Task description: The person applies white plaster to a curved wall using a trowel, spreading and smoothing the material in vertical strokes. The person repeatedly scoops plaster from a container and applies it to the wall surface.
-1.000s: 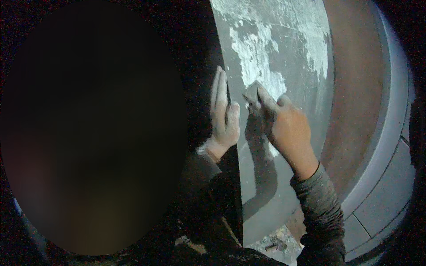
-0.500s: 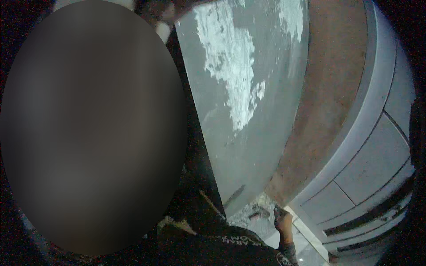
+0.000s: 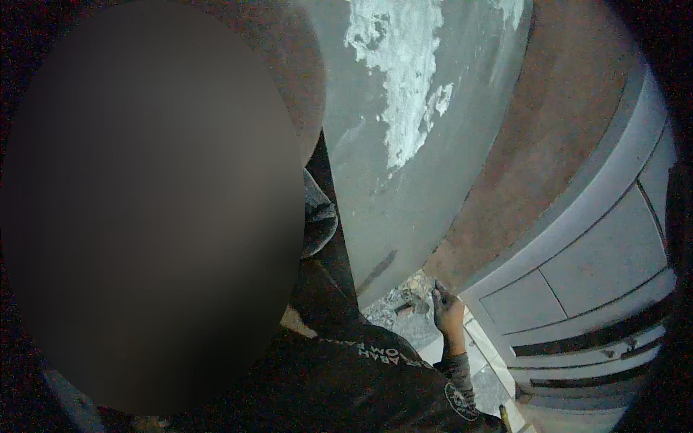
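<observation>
My right hand (image 3: 448,312), at the end of a dark sleeve (image 3: 458,372), is low in the view, right of the middle. Its fingers look curled closed; whether anything is in them is too dark and small to make out. Near it are the foot of a grey wall panel (image 3: 433,137) and a light, crumbly heap of rubble (image 3: 386,310). A small dark object (image 3: 411,308) lies on the rubble. My left hand does not show. A dark shirt (image 3: 346,382) with pale print fills the lower middle.
Ragged white patches (image 3: 411,79) mark the grey panel. Beside it runs a brown strip (image 3: 498,195), then a pale panelled door (image 3: 599,267) with dark bands. A grey rounded thing (image 3: 318,216) borders a large blurred area that hides the left side.
The view has shifted, so the panel, the door and my right hand sit higher in the picture. The grey rounded thing has come into sight. My right hand's fingers still look closed.
</observation>
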Demonstrator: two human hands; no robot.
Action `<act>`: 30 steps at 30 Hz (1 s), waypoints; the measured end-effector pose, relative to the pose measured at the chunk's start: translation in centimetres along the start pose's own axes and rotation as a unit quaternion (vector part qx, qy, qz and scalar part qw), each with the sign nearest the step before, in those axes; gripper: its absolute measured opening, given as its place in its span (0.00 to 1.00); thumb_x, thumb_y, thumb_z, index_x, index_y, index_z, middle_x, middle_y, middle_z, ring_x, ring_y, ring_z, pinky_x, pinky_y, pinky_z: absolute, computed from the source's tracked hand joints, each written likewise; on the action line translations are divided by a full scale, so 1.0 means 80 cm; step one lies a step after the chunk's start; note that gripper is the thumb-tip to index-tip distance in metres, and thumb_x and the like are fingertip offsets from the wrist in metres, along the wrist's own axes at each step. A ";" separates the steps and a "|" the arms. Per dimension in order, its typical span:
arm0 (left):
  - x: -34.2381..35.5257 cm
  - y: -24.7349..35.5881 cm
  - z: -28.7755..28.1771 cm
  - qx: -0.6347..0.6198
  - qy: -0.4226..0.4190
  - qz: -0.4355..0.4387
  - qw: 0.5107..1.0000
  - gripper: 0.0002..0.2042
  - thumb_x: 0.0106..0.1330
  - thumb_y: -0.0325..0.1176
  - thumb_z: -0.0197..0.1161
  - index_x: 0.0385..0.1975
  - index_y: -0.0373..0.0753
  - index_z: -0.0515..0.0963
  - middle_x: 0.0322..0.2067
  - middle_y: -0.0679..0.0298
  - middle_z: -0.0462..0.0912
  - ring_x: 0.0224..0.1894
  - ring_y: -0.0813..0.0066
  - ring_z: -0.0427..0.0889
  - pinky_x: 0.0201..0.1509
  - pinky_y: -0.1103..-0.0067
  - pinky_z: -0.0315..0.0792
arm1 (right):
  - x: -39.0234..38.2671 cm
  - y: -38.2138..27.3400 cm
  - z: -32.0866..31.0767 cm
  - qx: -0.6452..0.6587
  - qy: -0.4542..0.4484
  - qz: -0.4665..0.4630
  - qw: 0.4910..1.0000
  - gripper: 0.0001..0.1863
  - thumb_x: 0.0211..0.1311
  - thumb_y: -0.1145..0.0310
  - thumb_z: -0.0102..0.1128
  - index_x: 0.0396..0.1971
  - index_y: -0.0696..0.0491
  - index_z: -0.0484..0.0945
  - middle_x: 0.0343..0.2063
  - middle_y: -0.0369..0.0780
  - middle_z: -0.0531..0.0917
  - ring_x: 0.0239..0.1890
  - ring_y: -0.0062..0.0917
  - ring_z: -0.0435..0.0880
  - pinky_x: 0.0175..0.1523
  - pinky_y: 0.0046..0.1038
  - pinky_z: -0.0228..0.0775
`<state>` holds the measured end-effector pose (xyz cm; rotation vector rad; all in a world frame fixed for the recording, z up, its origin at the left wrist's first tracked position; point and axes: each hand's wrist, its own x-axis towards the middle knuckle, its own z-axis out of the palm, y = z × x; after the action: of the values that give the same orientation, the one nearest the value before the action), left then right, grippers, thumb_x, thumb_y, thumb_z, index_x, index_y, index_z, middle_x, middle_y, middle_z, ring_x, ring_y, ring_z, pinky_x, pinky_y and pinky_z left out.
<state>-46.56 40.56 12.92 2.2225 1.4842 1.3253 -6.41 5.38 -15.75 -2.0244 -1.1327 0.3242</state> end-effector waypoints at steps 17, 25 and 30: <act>0.057 -0.139 0.112 0.168 -0.099 -0.179 0.964 0.15 0.72 0.38 0.59 0.50 0.33 0.76 0.46 0.52 0.80 0.49 0.59 0.80 0.56 0.65 0.72 | 0.106 -0.091 0.043 0.182 -0.017 -0.052 0.982 0.20 0.73 0.62 0.59 0.57 0.59 0.82 0.50 0.54 0.87 0.52 0.41 0.88 0.57 0.36 0.77; 0.005 0.021 0.108 0.039 0.015 -0.096 0.995 0.13 0.71 0.37 0.62 0.47 0.35 0.77 0.43 0.53 0.82 0.45 0.60 0.82 0.52 0.66 0.75 | 0.164 -0.101 -0.033 0.285 -0.226 0.033 0.931 0.20 0.76 0.67 0.58 0.62 0.62 0.78 0.47 0.42 0.87 0.47 0.26 0.82 0.56 0.30 0.73; -0.107 0.241 0.142 -0.205 0.042 0.095 0.973 0.11 0.71 0.36 0.63 0.45 0.36 0.78 0.41 0.54 0.82 0.43 0.61 0.83 0.49 0.66 0.77 | 0.206 -0.178 -0.109 0.248 -0.099 -0.326 0.907 0.20 0.75 0.70 0.58 0.63 0.61 0.78 0.41 0.41 0.86 0.40 0.27 0.80 0.49 0.32 0.74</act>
<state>-26.33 27.75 11.90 2.0926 0.9252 1.6266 -0.90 18.58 2.89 -1.1074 -1.5878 0.4217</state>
